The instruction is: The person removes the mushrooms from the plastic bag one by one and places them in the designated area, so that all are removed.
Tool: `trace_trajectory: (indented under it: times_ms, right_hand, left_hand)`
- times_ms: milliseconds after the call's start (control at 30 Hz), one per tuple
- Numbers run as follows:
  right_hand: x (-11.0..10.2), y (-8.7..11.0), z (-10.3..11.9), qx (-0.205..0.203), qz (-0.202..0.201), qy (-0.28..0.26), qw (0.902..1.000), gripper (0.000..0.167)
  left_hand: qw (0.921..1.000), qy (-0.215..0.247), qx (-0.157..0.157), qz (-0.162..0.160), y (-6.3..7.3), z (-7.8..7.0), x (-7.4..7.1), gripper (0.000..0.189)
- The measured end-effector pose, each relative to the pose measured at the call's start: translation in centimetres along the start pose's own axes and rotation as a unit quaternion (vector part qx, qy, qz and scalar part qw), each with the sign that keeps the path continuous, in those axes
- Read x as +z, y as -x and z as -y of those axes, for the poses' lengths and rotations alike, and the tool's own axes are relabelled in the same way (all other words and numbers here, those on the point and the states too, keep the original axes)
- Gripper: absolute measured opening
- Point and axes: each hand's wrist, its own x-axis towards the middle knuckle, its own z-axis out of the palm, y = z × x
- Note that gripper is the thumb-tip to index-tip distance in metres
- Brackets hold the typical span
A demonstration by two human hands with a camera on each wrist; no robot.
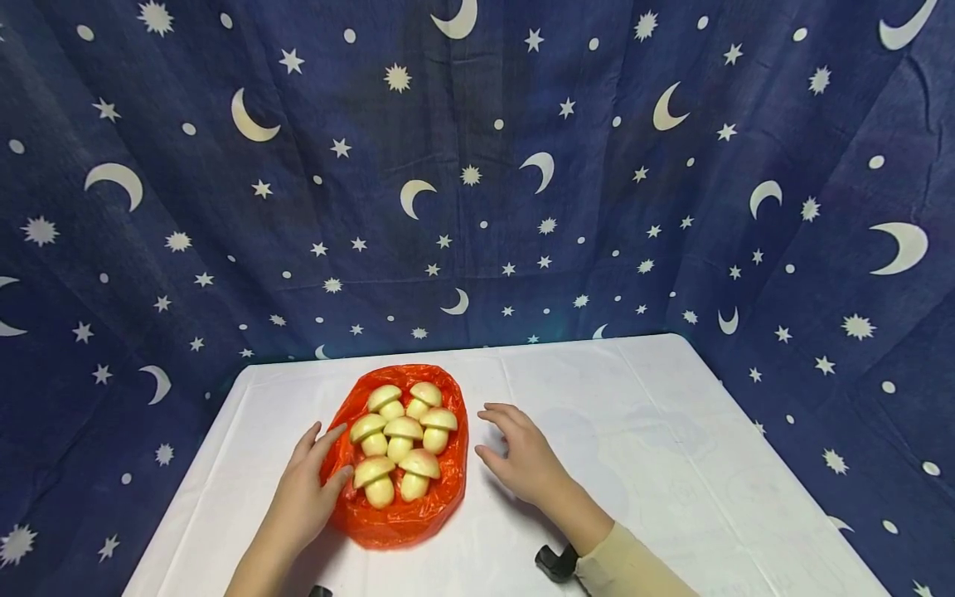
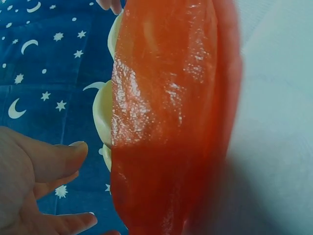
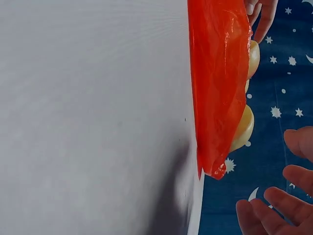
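Head view: Found seven pale mushroom-shaped pieces (image 1: 404, 429) in a red bag (image 1: 395, 535), rim spread wide, left of centre on a white surface (image 1: 671, 481). Lower contents, if any, hidden by the upper pieces. Left grip (image 1: 307, 491) at the left rim, unclosed, fingers loosely extended; contact with the bag impossible to confirm from above. Right grip (image 1: 530, 464) likewise unclosed, fingers slightly bent, apart from the bag on the right. Partly covered by the sleeve (image 1: 627, 568) and forearm: a black fitting (image 1: 555, 564), identity uncertain. Cut off at the lower edge: a small black item (image 1: 321, 591), too little visible to identify. Behind: a dark blue star-and-moon backdrop (image 1: 477, 104).

Left wrist view: Observed mainly the red bag's side wall, cropped above and below, blurred along the right edge. Visible past the wall: only curved parts of the mushroom-shaped pieces, stems obscured. Left thumb and fingers spread at lower left, cropped by the frame. Cut short at the top: fingertips from the other side.

Right wrist view: Recorded red bag cropped above, caps only partly exposed beyond it. Right fingers spread at lower right, palm out of frame. Dark, soft-edged shadow across the white surface.
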Motion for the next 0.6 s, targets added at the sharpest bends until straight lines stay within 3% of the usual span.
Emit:
trace_trajectory:
  times_ms: [200,433,600]
  right_hand:
    - [0.6,-0.5,0.2,0.024,0.013,-0.056,0.9981,0.05]
    - [1.4,-1.3,0.4,0.039,0.015,-0.081,0.9958,0.05]
    - [1.9,-1.8,0.6,0.051,0.018,-0.11,0.9925,0.048]
  left_hand:
    - [0.9998,0.003,-0.013,0.011,-0.2,0.3,0.2,0.064]
    - [0.9997,0.009,-0.013,0.016,-0.3,1.1,0.2,0.062]
    - [0.9989,0.015,-0.031,0.033,-0.5,1.7,0.3,0.062]
